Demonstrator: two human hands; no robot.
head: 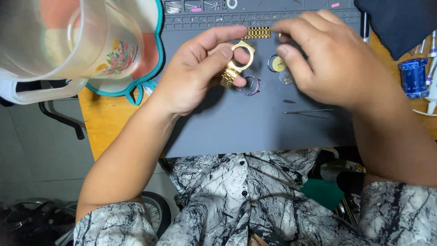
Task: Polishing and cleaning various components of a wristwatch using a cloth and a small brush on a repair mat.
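Note:
My left hand (195, 73) grips a gold watch case (240, 51) with a short piece of gold bracelet (229, 76) hanging from it, held above a grey work mat (255, 132). My right hand (334, 59) pinches the end of a second gold bracelet piece (257, 32) that reaches to the case's top. Below the hands on the mat lie a purple-studded bezel ring (250, 85), a round watch movement with a pale dial (277, 64) and a small clear crystal (286, 78).
Thin tweezers (308, 110) and a tiny pin (289, 101) lie on the mat. A translucent plastic jug with a flower print (91, 41) stands at the left on a wooden table (102, 123). A blue cylinder (413, 76) and tools sit at the right, dark cloth (400, 23) behind.

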